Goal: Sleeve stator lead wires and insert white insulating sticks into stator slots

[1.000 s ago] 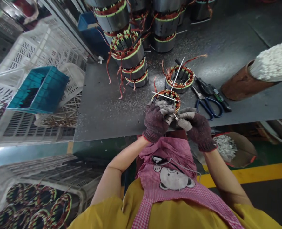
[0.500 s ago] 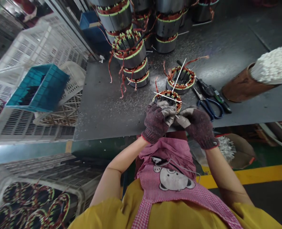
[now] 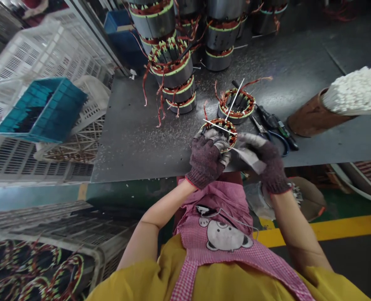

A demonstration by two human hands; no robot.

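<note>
A ring-shaped stator with copper windings (image 3: 232, 140) lies near the table's front edge, a white tie crossing its top. My left hand (image 3: 207, 158), in a dark glove with pale fingertips, is closed on its left and front side. Just right of the ring is my right hand (image 3: 262, 156), blurred at the fingers, with a thin white strip reaching from them toward the ring. Behind stands a second stator (image 3: 238, 113) with a white tie sticking up from it.
Blue-handled scissors (image 3: 281, 142) and a dark-green cutter (image 3: 286, 130) lie to the right, beside a rusty tube (image 3: 311, 115) of white ties. Stacked stators (image 3: 174, 75) stand at the back left. A teal bin (image 3: 44, 113) sits on white crates left of the table.
My right hand has drawn slightly away from the ring, its fingers more spread and blurred. My left hand stays on the ring. The view has shifted slightly.
</note>
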